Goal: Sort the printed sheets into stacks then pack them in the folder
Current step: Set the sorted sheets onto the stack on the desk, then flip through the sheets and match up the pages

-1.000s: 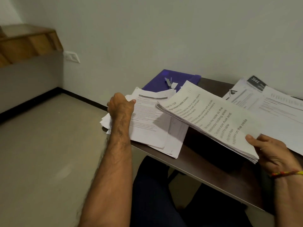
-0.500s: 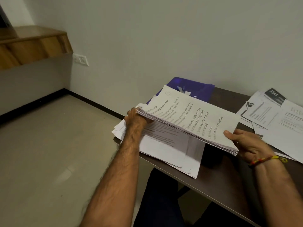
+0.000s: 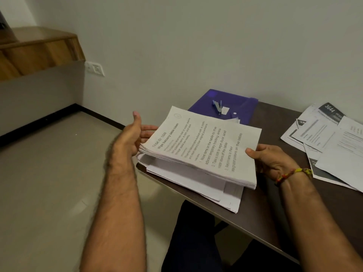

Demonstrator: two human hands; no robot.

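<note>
The upper stack (image 3: 204, 150) has been lowered onto the lower pile (image 3: 188, 185) at the table (image 3: 261, 209) edge. It is gripped by the right hand (image 3: 273, 160); left hand (image 3: 131, 138) fingers are spread wide, released. Squaring follows; the folder (image 3: 237, 107) lies behind.

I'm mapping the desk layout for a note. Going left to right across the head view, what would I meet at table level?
Left hand → stack of printed sheets → right hand → loose spread of printed pages. The purple folder lies behind the stack, so it has no clear place in the order.
</note>
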